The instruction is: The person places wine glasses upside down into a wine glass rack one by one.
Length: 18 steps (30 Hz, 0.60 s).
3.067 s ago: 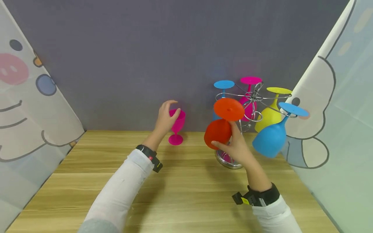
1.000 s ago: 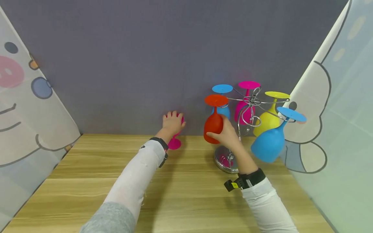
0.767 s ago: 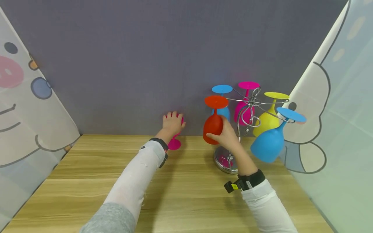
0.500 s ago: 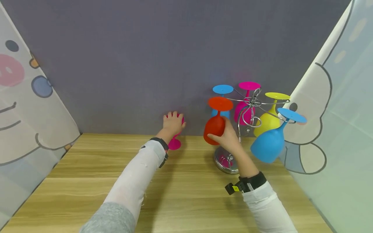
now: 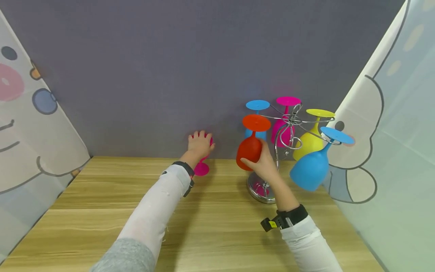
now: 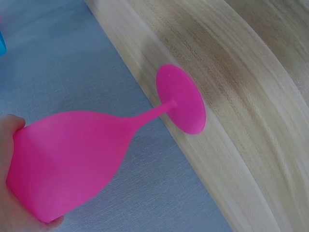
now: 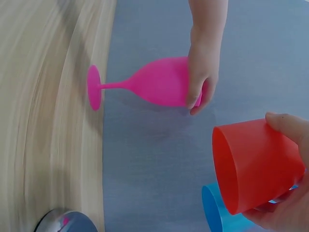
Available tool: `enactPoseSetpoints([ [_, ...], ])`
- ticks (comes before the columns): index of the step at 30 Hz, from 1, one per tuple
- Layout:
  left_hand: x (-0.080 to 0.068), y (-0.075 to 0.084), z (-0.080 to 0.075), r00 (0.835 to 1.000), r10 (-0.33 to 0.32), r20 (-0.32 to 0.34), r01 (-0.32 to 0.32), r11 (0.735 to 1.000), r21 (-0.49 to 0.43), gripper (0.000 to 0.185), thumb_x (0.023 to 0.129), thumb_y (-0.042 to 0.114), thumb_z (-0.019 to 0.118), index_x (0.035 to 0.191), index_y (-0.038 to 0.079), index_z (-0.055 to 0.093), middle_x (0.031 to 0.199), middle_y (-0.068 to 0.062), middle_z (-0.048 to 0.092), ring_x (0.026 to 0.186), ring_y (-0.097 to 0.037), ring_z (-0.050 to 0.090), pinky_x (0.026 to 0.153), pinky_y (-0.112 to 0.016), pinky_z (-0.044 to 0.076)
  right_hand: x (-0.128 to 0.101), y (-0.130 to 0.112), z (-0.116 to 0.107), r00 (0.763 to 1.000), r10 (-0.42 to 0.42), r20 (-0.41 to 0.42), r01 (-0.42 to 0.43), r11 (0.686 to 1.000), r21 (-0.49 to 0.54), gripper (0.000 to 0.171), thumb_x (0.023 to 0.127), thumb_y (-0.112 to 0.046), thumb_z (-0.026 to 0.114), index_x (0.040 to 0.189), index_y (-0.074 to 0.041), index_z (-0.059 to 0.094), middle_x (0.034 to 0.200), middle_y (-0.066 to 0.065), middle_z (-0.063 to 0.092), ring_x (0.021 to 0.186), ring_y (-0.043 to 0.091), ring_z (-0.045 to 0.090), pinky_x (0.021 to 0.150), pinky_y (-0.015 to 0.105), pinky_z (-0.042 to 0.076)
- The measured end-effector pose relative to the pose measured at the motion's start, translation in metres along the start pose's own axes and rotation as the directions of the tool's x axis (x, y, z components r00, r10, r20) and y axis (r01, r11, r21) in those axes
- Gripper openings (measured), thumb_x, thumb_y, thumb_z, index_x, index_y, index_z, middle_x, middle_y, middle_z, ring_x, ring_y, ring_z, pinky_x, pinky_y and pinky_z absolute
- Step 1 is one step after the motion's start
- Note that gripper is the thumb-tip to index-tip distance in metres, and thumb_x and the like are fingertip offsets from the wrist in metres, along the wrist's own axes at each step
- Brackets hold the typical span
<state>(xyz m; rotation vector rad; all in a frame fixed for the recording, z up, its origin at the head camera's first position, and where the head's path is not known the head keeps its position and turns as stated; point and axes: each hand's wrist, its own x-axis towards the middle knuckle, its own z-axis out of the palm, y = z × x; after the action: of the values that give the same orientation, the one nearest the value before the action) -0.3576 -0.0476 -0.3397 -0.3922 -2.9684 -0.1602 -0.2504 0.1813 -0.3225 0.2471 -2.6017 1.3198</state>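
My left hand (image 5: 199,145) grips the rim of an upright pink goblet (image 6: 72,159) from above. The goblet's foot (image 6: 181,99) stands on the wooden table by the back wall. My right hand (image 5: 265,162) holds an upside-down orange-red goblet (image 5: 249,153) around the bowl, thumb on the near side, its foot on top. That goblet is beside the chrome rack (image 5: 292,119); whether its foot touches a rack arm cannot be told. In the right wrist view the mouth of the red goblet (image 7: 258,162) faces the table side, next to a blue goblet (image 7: 224,212).
Hanging upside down on the rack are a blue goblet (image 5: 257,105), a pink one (image 5: 283,130), a yellow one (image 5: 309,145) and a tilted blue one (image 5: 310,170). The round rack base (image 5: 261,189) stands on the wooden table (image 5: 217,226). A grey wall (image 5: 153,75) closes the back.
Since the oldest frame, my left hand has come down onto the pink goblet's rim. The red goblet has shifted slightly left and stands straighter; over the last second its foot tipped a little rightward.
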Motion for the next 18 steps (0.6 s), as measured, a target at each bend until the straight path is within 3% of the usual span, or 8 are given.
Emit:
enactPoseSetpoints([
  [12, -0.0021, 0.0009, 0.0057, 1.000, 0.007, -0.008, -0.007, 1.000, 0.014, 0.052, 0.100, 0.041, 0.045, 0.146, 0.017, 0.039, 0.148, -0.015, 0.035, 0.139, -0.039, 0.029, 0.111, -0.059, 0.026, -0.0044, 0.0068, 0.0030, 0.998, -0.064, -0.009, 0.064, 0.998, 0.011, 0.093, 0.085, -0.021, 0.074, 0.151, -0.003, 0.011, 0.149, 0.025, 0.028, 0.134, 0.045, 0.037, 0.105, 0.058, 0.039],
  [18, -0.0014, 0.0003, 0.0043, 1.000, 0.016, -0.005, -0.016, 0.999, 0.033, 0.052, 0.101, 0.041, 0.044, 0.147, 0.018, 0.037, 0.149, -0.014, 0.034, 0.139, -0.039, 0.028, 0.111, -0.059, 0.026, -0.0084, 0.0042, 0.0029, 0.992, -0.117, -0.051, 0.113, 0.991, -0.067, 0.095, 0.083, -0.018, 0.075, 0.150, 0.004, 0.011, 0.149, 0.030, 0.025, 0.134, 0.047, 0.036, 0.107, 0.061, 0.036],
])
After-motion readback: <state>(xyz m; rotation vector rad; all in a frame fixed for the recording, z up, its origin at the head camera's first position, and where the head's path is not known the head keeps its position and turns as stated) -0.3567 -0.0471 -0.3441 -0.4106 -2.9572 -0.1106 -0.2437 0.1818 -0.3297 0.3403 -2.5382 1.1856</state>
